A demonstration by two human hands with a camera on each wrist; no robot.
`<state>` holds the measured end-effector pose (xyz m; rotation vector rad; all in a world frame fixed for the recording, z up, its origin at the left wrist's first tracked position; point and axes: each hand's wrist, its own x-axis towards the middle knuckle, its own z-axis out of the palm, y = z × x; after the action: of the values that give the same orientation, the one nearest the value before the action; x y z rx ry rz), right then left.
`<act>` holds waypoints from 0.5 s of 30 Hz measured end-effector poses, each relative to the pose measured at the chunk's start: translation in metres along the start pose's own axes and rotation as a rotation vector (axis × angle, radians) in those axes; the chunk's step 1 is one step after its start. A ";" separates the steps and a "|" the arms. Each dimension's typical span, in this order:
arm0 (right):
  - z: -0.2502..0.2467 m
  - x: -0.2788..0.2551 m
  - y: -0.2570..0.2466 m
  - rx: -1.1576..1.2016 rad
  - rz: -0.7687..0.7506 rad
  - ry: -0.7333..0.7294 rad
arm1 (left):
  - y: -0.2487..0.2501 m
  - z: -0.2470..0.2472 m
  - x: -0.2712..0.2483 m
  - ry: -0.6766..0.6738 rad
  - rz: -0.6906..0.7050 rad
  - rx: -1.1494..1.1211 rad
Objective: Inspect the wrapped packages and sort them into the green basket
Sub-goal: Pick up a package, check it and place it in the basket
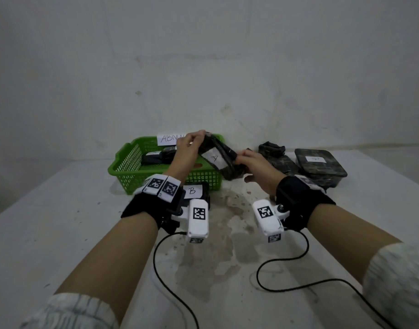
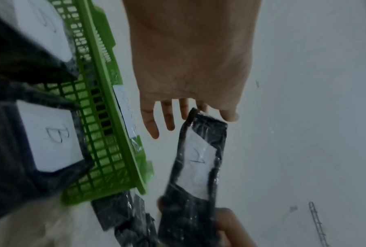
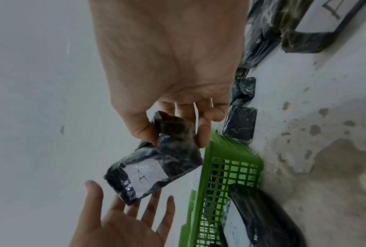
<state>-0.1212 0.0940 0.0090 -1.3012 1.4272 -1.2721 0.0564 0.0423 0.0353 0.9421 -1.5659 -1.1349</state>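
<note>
A dark wrapped package labelled "A" [image 1: 215, 160] [image 2: 197, 167] [image 3: 152, 170] is held tilted in the air over the right end of the green basket [image 1: 123, 167] [image 2: 106, 133] [image 3: 230, 167]. My right hand [image 1: 248, 162] [image 3: 175, 132] pinches its lower end between thumb and fingers. My left hand [image 1: 192, 143] [image 2: 169, 120] [image 3: 118, 217] has straight, spread fingers that touch its upper end. Dark packages [image 1: 156, 156] lie inside the basket. Another package labelled "B" [image 1: 194, 191] [image 2: 51, 137] lies on the table against the basket's front wall.
Several more dark wrapped packages sit on the table at right: a flat labelled one [image 1: 320, 167], a small one [image 1: 271, 147] near the wall and one between them [image 1: 282, 162]. A paper label [image 1: 167, 138] is stuck on the basket's back rim. Black cables [image 1: 275, 281] trail across the near table.
</note>
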 end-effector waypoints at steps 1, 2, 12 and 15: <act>-0.001 0.002 -0.004 0.054 0.010 0.021 | -0.002 -0.004 0.002 -0.005 0.003 0.040; -0.002 0.004 -0.007 0.100 0.028 0.052 | -0.003 -0.008 0.003 -0.009 0.003 0.074; 0.042 0.045 -0.030 0.395 0.029 0.044 | -0.018 -0.047 0.031 0.214 -0.103 0.117; 0.065 0.065 -0.037 0.379 0.054 0.102 | -0.021 -0.073 0.041 0.241 -0.118 0.280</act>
<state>-0.0610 0.0217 0.0388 -0.9486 1.2054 -1.5032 0.1177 -0.0182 0.0337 1.3214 -1.5090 -0.8561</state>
